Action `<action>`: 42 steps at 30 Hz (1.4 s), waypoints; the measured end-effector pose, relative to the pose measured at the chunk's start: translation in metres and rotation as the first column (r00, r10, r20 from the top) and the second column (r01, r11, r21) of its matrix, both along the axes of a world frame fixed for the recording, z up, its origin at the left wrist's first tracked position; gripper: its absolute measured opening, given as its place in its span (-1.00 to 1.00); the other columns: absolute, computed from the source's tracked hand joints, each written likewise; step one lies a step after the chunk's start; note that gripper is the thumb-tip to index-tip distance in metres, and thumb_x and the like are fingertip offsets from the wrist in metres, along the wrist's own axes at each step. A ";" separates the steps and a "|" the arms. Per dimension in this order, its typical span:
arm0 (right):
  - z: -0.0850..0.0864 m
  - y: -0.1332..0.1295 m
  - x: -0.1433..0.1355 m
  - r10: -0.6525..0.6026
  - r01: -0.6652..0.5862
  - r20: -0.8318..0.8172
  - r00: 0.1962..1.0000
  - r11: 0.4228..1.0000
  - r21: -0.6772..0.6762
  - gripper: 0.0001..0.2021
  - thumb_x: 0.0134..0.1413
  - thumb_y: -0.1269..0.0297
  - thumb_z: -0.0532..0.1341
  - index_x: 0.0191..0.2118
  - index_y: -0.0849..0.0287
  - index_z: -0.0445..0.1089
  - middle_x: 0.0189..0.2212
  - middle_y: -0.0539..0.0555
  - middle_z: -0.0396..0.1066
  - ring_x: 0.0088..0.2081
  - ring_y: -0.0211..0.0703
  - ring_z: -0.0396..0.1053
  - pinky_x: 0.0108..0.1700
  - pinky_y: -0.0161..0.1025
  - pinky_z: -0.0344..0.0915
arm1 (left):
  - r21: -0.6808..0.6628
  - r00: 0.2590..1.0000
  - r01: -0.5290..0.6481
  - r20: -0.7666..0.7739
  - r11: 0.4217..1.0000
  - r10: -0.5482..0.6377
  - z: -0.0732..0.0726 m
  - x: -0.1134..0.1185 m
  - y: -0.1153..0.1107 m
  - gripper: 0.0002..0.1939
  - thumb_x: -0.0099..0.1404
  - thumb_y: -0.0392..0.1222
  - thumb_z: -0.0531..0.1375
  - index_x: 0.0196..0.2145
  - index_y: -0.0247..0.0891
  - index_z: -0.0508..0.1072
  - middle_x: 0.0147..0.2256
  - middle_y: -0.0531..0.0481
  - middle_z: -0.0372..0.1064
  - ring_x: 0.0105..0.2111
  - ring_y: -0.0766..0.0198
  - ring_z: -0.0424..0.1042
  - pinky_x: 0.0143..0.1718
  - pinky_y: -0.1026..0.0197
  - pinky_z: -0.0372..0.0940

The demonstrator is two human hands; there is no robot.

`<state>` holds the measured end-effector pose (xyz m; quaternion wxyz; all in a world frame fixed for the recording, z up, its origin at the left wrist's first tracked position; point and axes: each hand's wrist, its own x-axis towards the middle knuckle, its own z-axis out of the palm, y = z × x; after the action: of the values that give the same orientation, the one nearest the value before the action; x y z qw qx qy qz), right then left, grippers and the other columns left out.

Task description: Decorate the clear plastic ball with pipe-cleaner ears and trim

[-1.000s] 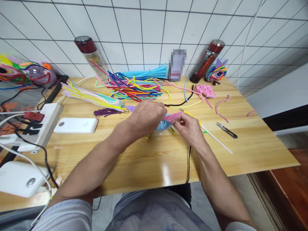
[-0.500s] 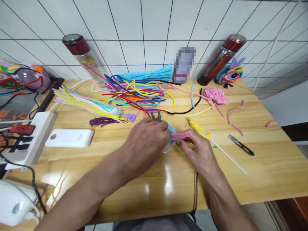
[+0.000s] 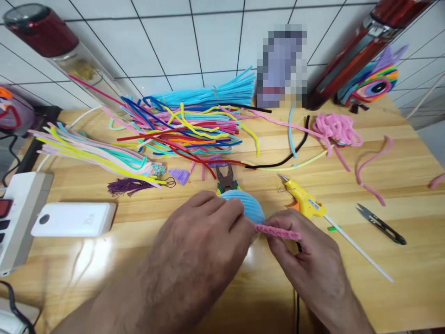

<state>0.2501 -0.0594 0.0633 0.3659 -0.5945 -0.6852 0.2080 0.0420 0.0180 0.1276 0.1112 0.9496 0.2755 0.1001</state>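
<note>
My left hand (image 3: pixel 201 246) is wrapped round a rounded piece covered in light blue pipe cleaner (image 3: pixel 248 207), whose lower part is hidden by the fingers. A pink twisted pipe cleaner strip (image 3: pixel 278 231) sticks out from its right side. The thumb and fingers of my right hand (image 3: pixel 309 255) pinch that strip close to the blue piece. Just beyond my left hand lie pliers (image 3: pixel 225 177) with their jaws apart. A yellow glue gun (image 3: pixel 306 197), with a white glue stick (image 3: pixel 358 248) in its back, lies to the right of my right hand.
Many coloured pipe cleaners (image 3: pixel 194 127) are heaped at the back, with a pink bundle (image 3: pixel 337 129) to their right. Thread snips (image 3: pixel 380 223) lie far right. A white power bank (image 3: pixel 74 219) and power strip (image 3: pixel 28 208) sit left. Two tall flasks stand by the tiled wall.
The view has moved closer and lower over the table. More of the blue piece shows above my left hand. Both hands keep their hold, with the pink strip still between them.
</note>
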 end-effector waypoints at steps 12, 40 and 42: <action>0.001 -0.006 -0.002 0.010 -0.011 -0.010 1.000 0.996 -0.090 -0.78 0.23 0.48 0.22 -0.17 -0.07 0.41 -0.34 -0.03 0.56 -0.35 -0.09 0.56 -0.34 -0.18 0.46 | -0.006 0.999 0.005 -0.038 1.000 -0.006 0.003 -0.001 -0.002 -0.80 0.43 -0.30 0.18 -0.30 -0.09 0.57 -0.29 -0.05 0.56 -0.39 0.16 0.45 -0.33 0.06 0.40; -0.011 -0.012 -0.001 0.101 -0.098 0.036 0.994 0.992 -0.082 -0.46 0.24 0.32 0.34 0.26 0.04 0.18 0.11 0.23 0.44 0.11 0.17 0.50 0.07 0.13 0.55 | 0.005 0.956 0.011 -0.294 1.000 -0.009 0.000 -0.001 -0.003 -0.75 0.41 -0.07 0.35 -0.08 -0.19 0.40 0.00 -0.16 0.53 -0.09 -0.04 0.57 -0.10 -0.06 0.43; -0.011 -0.017 0.003 0.111 -0.104 0.072 0.991 0.989 -0.101 -0.42 0.23 0.31 0.34 0.30 0.04 0.17 0.15 0.25 0.43 0.15 0.21 0.48 0.11 0.17 0.54 | 0.001 0.947 -0.005 -0.322 1.000 0.005 0.000 0.000 -0.005 -0.68 0.35 -0.08 0.41 -0.09 -0.19 0.39 -0.01 -0.14 0.52 -0.10 -0.04 0.56 -0.11 -0.06 0.44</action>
<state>0.2534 -0.0767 0.0523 0.2981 -0.5812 -0.7190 0.2375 0.0418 0.0133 0.1281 0.0643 0.9525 0.2923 -0.0557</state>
